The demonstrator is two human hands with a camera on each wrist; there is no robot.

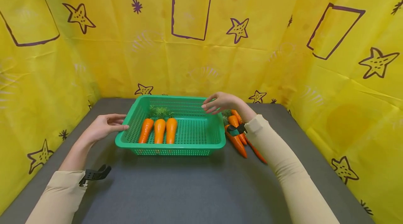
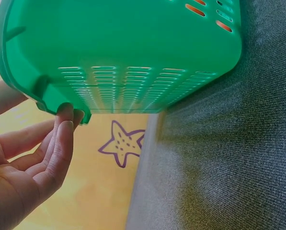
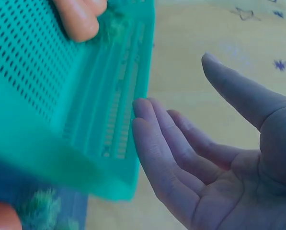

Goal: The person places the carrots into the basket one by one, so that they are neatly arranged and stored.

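A green plastic basket [image 1: 171, 151] with slotted walls stands on the dark table. Three orange carrots [image 1: 159, 131] with leafy green tops lie side by side in its left half. My left hand [image 1: 102, 126] holds the basket's left rim, thumb over the edge; in the left wrist view its fingertips [image 2: 66, 112] touch the rim's edge. Over the basket's back right corner hovers my right hand [image 1: 221, 101], thumb spread well away from loosely bent fingers. Nothing lies between them in the right wrist view, where the fingertips overlap the rim.
Several more carrots [image 1: 237, 143] lie on the table [image 1: 176, 189] just right of the basket, partly under the right forearm. A yellow curtain [image 1: 195, 66] with drawn stars and frames encloses the back and both sides. Dark bands sit on both wrists.
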